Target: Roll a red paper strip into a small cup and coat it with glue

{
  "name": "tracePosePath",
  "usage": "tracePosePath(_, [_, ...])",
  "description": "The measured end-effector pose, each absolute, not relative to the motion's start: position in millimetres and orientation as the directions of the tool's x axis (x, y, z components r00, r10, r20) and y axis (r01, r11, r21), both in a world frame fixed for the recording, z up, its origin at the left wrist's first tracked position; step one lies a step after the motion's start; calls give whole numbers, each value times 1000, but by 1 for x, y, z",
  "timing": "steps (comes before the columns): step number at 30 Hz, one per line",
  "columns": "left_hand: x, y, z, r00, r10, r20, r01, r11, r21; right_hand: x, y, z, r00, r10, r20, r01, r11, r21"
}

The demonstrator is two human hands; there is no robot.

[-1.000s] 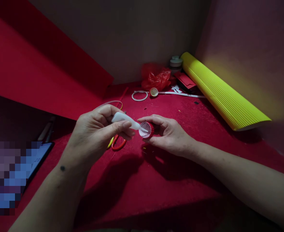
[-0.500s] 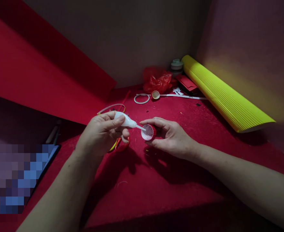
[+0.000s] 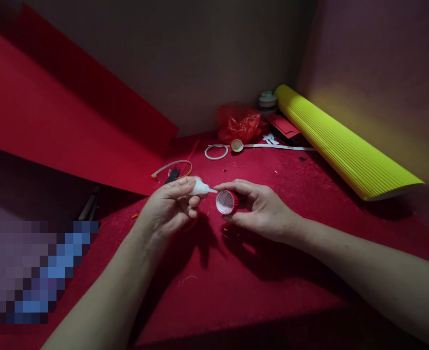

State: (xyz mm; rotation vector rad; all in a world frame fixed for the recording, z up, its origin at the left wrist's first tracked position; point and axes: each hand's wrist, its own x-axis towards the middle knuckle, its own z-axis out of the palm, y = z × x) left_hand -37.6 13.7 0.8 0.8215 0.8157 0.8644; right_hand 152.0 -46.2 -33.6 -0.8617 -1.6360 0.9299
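Red ribbed card, pale on the inside, forms the small round cup (image 3: 227, 202) that you hold above the red cloth-covered surface (image 3: 214, 296), its open end turned toward your left. Your right hand (image 3: 265, 209) curls around it, pinching it between the thumb below and the index finger above. Just left of the cup, your left hand (image 3: 169, 206) pinches a small white plastic squeeze bottle (image 3: 199, 186) between thumb and fingers; its thin nozzle points at the cup's upper rim, close to your right index fingertip, and you cannot tell whether they touch. Beyond the cup lie a thin white ring (image 3: 216, 159), a small round cup-like piece with a yellowish inside (image 3: 237, 145) and a crumpled red plastic bag (image 3: 240, 126). Well to the cup's right stands a curved yellow corrugated sheet (image 3: 349, 146); well to its left, a large red sheet (image 3: 72, 126) slants upward.
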Motion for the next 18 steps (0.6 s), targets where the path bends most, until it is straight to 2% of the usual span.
tracePosePath(8, [-38, 12, 4, 418, 878, -235, -276, 369, 888, 152, -47, -33, -215, 890, 402, 108, 431, -896])
tracePosePath(10, [-40, 8, 8, 405, 903, -141, -218, 245, 945, 151, -47, -33, -213, 895, 393, 98, 420, -902])
tracePosePath(13, [-39, -5, 19, 357, 932, 67, -55, -51, 997, 152, -46, -35, -214, 900, 379, 80, 403, -912])
tracePosePath(15, [-38, -13, 25, 369, 916, 158, 55, -192, 980, 152, -46, -36, -220, 901, 373, 82, 398, -914])
tracePosePath(18, [-37, -21, 29, 412, 883, 224, 171, -317, 933, 153, -46, -37, -220, 900, 376, 97, 404, -910])
